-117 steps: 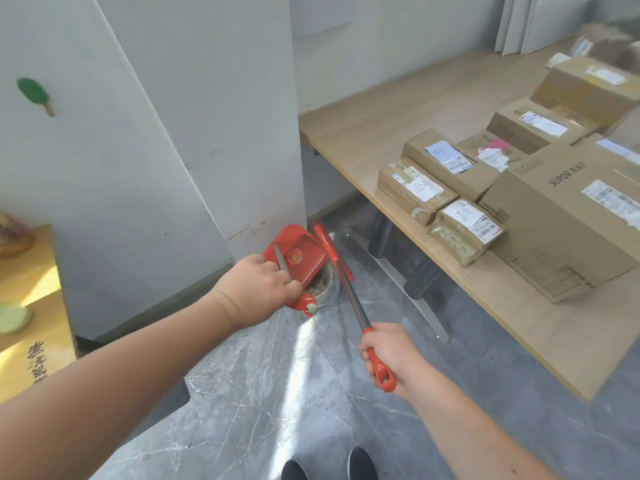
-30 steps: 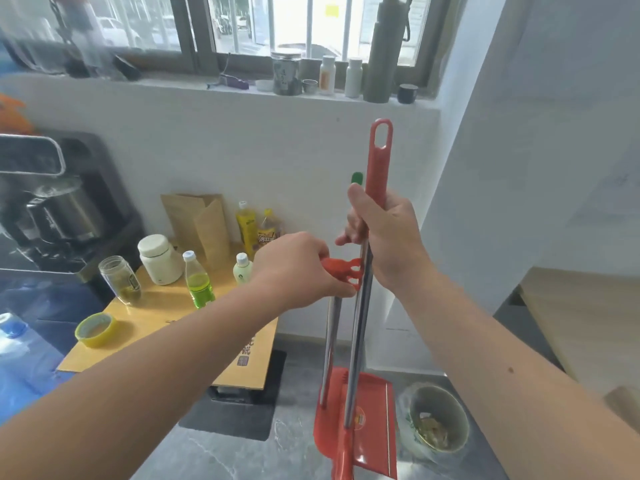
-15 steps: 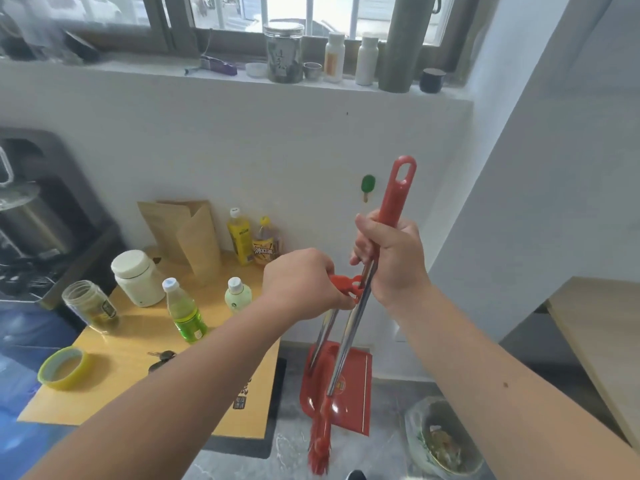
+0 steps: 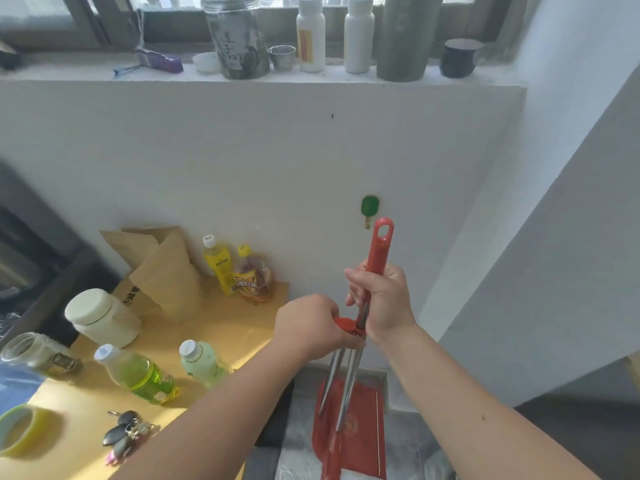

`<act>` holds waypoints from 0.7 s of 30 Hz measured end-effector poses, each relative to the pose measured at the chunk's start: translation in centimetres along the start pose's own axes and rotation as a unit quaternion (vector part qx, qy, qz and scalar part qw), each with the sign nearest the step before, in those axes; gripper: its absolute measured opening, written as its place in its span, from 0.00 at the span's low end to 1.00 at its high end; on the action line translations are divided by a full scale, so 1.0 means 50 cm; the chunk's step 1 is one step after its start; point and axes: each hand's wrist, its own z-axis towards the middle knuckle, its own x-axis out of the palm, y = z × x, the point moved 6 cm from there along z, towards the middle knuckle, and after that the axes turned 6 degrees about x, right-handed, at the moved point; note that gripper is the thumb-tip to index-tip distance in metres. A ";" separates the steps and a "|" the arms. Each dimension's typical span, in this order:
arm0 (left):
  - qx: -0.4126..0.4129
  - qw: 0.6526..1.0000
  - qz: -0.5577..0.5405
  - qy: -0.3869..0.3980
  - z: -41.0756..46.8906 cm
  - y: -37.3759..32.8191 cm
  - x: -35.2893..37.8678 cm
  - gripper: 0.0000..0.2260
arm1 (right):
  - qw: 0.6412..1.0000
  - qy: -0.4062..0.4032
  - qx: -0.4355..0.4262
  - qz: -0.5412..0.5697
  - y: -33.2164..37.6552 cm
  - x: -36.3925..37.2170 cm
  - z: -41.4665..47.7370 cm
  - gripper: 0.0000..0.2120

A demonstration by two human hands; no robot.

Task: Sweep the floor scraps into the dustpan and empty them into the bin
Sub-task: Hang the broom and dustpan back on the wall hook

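Two hands meet in front of the white wall, each closed on a tool; the right hand [image 4: 384, 301] is wrapped around the broom handle [image 4: 378, 251] just below its red looped end, which points up toward the green wall hook [image 4: 370, 206] without touching it; the left hand [image 4: 311, 329] is curled over the red clip [image 4: 346, 323] at the top of the dustpan handle, pressed against the broom shaft. Both metal shafts run down side by side to the red dustpan [image 4: 367, 431], which hangs upright over the grey floor beside the right edge of the yellow table [image 4: 225, 327]; the broom's red lower end lies across the pan's face. Near the table's front edge lie keys [image 4: 126, 433] and a roll of tape [image 4: 20, 429]; bottles stand toward its back edge. The bin is out of view.
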 end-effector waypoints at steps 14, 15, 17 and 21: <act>-0.011 0.994 -0.037 0.104 0.264 0.062 0.177 0.27 | 0.996 -0.013 0.077 -0.041 -0.189 -0.108 0.277 0.16; -0.014 0.993 -0.041 0.106 0.273 0.066 0.184 0.27 | 0.996 -0.017 0.077 -0.044 -0.197 -0.110 0.285 0.16; -0.017 0.993 -0.047 0.110 0.291 0.073 0.198 0.27 | 0.995 -0.026 0.077 -0.050 -0.208 -0.115 0.301 0.17; -0.021 0.991 -0.058 0.117 0.322 0.081 0.218 0.25 | 0.994 -0.044 0.075 -0.068 -0.225 -0.130 0.332 0.18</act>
